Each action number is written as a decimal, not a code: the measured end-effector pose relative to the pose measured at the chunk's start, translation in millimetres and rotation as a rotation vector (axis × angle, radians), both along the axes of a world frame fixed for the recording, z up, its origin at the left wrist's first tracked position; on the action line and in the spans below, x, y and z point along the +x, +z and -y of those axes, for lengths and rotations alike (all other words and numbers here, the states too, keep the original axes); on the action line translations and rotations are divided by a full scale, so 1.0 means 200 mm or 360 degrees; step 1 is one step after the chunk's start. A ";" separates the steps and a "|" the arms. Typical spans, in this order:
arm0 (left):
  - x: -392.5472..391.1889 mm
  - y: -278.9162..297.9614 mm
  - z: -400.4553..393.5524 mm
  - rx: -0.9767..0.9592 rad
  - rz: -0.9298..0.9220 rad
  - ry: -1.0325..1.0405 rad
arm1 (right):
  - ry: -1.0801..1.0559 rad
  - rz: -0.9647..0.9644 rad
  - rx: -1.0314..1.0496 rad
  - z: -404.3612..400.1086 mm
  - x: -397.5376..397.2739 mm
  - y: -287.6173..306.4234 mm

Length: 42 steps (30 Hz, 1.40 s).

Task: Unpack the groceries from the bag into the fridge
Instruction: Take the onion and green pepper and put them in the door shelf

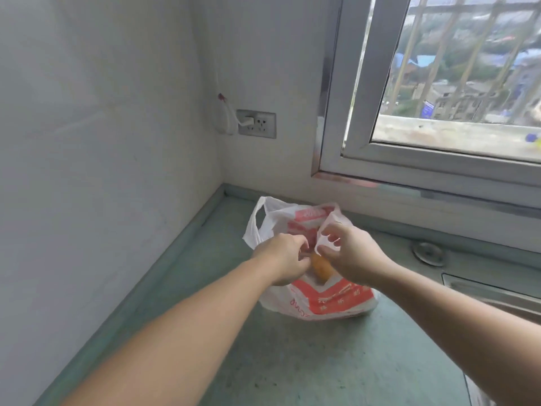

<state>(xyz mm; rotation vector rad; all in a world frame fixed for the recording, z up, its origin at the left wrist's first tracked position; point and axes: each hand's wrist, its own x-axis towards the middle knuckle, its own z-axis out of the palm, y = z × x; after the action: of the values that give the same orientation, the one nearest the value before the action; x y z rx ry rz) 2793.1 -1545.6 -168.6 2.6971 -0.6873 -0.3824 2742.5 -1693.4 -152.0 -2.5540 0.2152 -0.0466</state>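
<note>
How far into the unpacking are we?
Barely started. Done: nothing visibly; no fridge in view. In hand: the left hand and right hand pull open the plastic bag on the green counter; an orange item shows inside. Left: all items out and into the fridge.

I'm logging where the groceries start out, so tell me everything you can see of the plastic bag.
The plastic bag is thin, white and crinkled, with red-orange printed panels and lettering. It sits slumped on the green countertop near the wall corner, below the window. One loop handle stands free at its back left. Both hands work at its mouth: the left hand reaches in, the right hand pinches the other handle. An orange item shows inside.
</note>
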 end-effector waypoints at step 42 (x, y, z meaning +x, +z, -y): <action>0.31 -0.53 0.47 0.0804 0.0352 -0.0674 | 0.0023 -0.0703 -0.0554 0.40 0.01 -0.57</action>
<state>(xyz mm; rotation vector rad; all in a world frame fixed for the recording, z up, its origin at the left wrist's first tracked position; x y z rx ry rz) 2854.3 -1639.1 -275.3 3.0797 -1.4028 -0.4041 2745.2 -1772.6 -266.3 -2.8827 0.3852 0.5328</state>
